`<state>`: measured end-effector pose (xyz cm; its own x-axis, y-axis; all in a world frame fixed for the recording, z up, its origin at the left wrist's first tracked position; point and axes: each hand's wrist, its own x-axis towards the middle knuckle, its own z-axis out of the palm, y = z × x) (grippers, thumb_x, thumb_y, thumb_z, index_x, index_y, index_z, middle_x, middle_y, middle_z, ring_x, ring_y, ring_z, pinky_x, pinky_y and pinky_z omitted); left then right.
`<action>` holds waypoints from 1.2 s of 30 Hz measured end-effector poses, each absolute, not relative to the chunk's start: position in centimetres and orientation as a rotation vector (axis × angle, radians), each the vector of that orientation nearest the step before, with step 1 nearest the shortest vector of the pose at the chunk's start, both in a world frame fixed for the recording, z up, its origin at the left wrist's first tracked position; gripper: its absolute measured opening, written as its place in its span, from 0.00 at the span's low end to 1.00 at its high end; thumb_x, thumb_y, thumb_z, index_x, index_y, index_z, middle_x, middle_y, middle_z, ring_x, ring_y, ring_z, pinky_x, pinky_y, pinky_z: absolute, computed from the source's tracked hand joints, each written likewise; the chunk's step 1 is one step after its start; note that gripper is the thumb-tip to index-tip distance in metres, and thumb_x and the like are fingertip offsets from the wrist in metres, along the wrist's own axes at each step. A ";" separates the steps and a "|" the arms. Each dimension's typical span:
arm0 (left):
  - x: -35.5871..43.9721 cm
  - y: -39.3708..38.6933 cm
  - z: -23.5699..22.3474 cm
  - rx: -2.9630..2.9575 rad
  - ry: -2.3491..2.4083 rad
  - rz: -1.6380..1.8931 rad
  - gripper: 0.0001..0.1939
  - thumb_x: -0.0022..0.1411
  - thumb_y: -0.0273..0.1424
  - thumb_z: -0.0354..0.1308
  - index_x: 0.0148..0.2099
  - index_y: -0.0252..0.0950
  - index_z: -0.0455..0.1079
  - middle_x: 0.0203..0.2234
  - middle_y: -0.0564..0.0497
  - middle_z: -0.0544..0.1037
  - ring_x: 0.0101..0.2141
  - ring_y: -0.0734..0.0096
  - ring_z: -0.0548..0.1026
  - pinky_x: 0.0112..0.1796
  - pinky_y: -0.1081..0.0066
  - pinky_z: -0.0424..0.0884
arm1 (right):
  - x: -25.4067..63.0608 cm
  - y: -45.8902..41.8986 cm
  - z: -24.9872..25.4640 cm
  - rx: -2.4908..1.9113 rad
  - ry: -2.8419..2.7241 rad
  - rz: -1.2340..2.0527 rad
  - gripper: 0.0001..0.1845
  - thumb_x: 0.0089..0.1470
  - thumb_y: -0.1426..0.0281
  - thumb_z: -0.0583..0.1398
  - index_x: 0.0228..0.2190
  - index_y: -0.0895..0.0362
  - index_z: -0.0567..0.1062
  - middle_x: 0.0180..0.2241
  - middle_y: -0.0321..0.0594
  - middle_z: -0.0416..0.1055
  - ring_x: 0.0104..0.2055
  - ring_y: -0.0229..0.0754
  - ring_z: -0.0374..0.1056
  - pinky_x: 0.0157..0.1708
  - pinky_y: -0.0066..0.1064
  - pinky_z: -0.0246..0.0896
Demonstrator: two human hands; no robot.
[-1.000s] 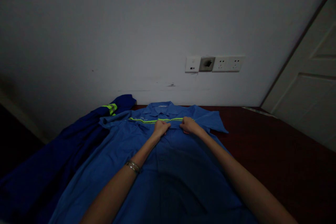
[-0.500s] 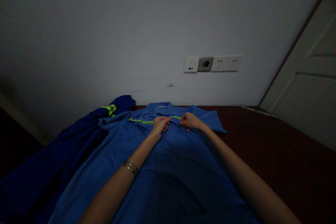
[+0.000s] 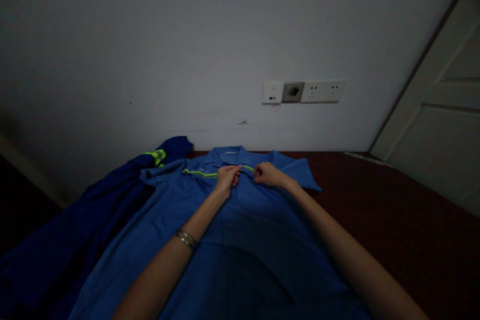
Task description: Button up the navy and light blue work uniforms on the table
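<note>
A blue short-sleeved work shirt (image 3: 180,220) lies face up, its collar toward the wall and a yellow-green stripe across the chest. My left hand (image 3: 227,178) pinches the shirt's front at the chest, close to the stripe; a bracelet is on that wrist. Just to its right, my right hand (image 3: 268,175) is closed, its fingertips pinching the cloth at the stripe. A short stretch of stripe shows between the two hands. What lies under the fingertips is too small and dark to make out.
A darker blue garment (image 3: 93,210) with a reflective band lies along the left. The dark red tabletop (image 3: 375,220) meets a pale wall (image 3: 210,60) carrying a row of sockets (image 3: 314,92). At the right stands a white panelled door (image 3: 450,110).
Both fists have loosened into fingertip pinches at the chest. The cloth fold that was held straight between them has dropped, and the right hand has shifted slightly left.
</note>
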<state>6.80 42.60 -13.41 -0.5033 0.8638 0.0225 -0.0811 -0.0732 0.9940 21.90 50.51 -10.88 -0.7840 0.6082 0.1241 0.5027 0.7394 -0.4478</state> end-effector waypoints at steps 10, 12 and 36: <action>7.0 42.4 -13.6 0.933 1.451 1.679 0.17 0.45 0.41 0.60 0.22 0.31 0.64 0.10 0.57 0.64 0.09 0.84 0.58 0.11 0.80 0.51 | 22.5 50.7 -10.6 -0.904 -2.596 0.927 0.09 0.44 0.73 0.57 0.29 0.64 0.74 0.21 0.35 0.67 0.18 0.31 0.61 0.16 0.20 0.55; 7.3 42.3 -13.4 1.036 1.433 1.639 0.17 0.47 0.42 0.58 0.25 0.30 0.66 0.14 0.55 0.67 0.10 0.83 0.60 0.11 0.79 0.53 | 22.7 51.0 -10.7 -0.903 -2.569 0.957 0.09 0.44 0.73 0.58 0.29 0.64 0.75 0.21 0.35 0.67 0.17 0.30 0.60 0.15 0.20 0.55; 8.5 41.7 -16.4 2.142 1.918 1.448 0.16 0.55 0.25 0.54 0.48 0.33 0.66 0.30 0.49 0.73 0.31 0.72 0.70 0.34 0.72 0.67 | 22.1 50.7 -10.3 -1.063 -2.333 1.219 0.07 0.40 0.77 0.57 0.24 0.65 0.75 0.19 0.36 0.67 0.20 0.33 0.63 0.17 0.20 0.63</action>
<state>8.52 41.69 -16.40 -0.1131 0.7564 0.6442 0.8267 -0.2880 0.4833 22.09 50.66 -10.26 -0.6804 0.7295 -0.0692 0.4736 0.3658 -0.8012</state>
